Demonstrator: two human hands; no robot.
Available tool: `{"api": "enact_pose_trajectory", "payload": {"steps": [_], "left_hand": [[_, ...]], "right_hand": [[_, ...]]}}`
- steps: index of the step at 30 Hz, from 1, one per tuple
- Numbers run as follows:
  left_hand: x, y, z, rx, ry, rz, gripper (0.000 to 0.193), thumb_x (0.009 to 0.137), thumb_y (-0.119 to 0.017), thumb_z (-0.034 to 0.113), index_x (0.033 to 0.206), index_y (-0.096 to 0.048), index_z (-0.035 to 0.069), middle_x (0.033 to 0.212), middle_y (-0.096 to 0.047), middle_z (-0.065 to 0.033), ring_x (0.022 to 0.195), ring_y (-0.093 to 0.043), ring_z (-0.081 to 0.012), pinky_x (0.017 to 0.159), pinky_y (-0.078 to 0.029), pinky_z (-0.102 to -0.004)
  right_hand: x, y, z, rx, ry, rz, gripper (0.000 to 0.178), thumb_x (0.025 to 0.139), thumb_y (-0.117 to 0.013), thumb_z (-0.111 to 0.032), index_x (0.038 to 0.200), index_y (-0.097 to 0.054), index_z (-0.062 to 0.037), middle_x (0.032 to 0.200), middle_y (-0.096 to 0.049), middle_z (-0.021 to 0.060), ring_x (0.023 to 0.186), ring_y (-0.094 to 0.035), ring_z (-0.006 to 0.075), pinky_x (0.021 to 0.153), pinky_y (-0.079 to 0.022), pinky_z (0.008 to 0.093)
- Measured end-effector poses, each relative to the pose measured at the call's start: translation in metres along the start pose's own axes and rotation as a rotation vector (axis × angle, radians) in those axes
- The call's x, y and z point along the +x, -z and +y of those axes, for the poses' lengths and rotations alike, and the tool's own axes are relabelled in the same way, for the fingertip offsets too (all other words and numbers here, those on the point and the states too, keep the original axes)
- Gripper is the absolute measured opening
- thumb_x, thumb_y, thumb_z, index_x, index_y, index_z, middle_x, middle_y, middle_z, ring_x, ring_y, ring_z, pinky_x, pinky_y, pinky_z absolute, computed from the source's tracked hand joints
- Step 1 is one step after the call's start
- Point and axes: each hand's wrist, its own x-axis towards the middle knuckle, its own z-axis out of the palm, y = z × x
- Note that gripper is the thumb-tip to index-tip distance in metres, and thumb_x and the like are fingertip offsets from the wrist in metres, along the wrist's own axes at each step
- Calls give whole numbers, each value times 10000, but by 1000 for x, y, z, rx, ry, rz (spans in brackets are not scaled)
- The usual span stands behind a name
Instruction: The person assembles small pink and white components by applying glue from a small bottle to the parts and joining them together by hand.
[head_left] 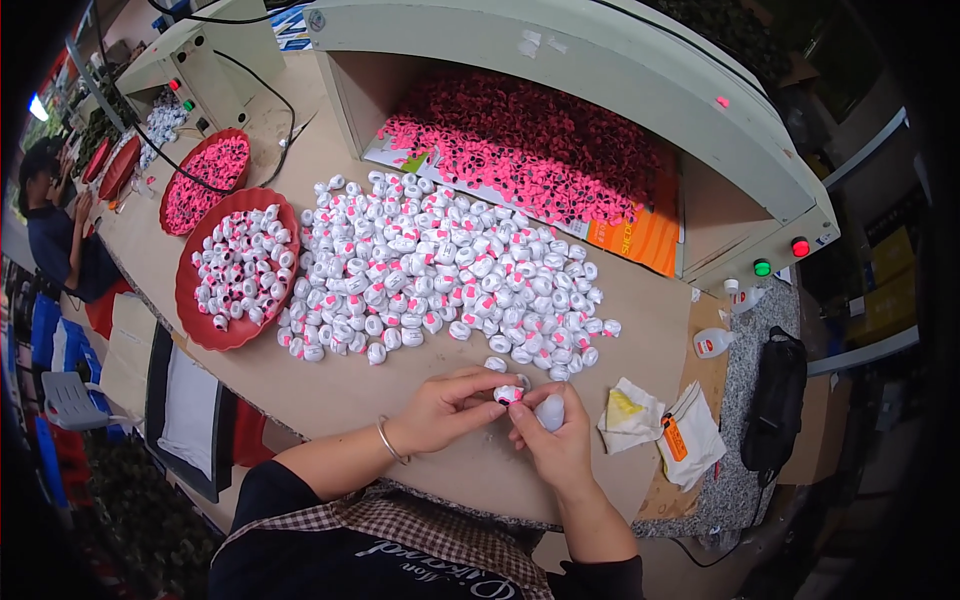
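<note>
Between the thumb and fingers of my left hand (pixel 440 412) is a small round white piece (pixel 508 395) with pink and black parts on it. My right hand (pixel 558 445) is closed around a small translucent squeeze bottle (pixel 549 412), close beside that piece. Its fingertips come near the piece, but I cannot tell whether they touch it. Just beyond my hands, a wide heap of similar white pieces (pixel 420 270), many with pink spots, covers the table. To the left, a red scalloped bowl (pixel 188 300) holds more white pieces with pink and black parts.
A second red bowl (pixel 168 205) with small pink parts stands farther left. Behind the heap, a pale cabinet (pixel 740 255) shelters many pink and black parts (pixel 520 150). Rightward are a bottle (pixel 712 343), white cloths (pixel 630 415) and a black bag (pixel 773 400). A person (pixel 60 225) sits far left.
</note>
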Motion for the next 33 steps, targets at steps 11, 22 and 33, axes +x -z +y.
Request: {"api": "enact_pose_trajectory", "payload": {"steps": [11,22,33], "left_hand": [[-1,10,-7,-150,204,-30,358,799,-496,-23,1154,-452,-1,1091,-514,-75,976,-488,-117,832,-394,-241],[3,11,-8,-237,217,-33,342,823,-474,6,1164,-449,17,1064,-535,-66,965,-501,-107,835,-399,-233],[3,12,-7,-236,261,-69,336,825,-469,2,1161,-450,7,1055,-540,-65,967,-495,-98,841,-391,-226]], "right_hand": [[15,5,19,168,68,-77,162,727,-624,-18,866,-545,-38,681,-504,-8,533,-449,46,450,-371,176],[13,6,17,-78,169,-22,154,736,-600,-5,877,-540,-19,726,-529,12,577,-475,52,466,-381,169],[15,11,27,-142,209,-51,149,701,-637,-54,809,-543,-13,776,-539,28,700,-497,63,613,-417,214]]}}
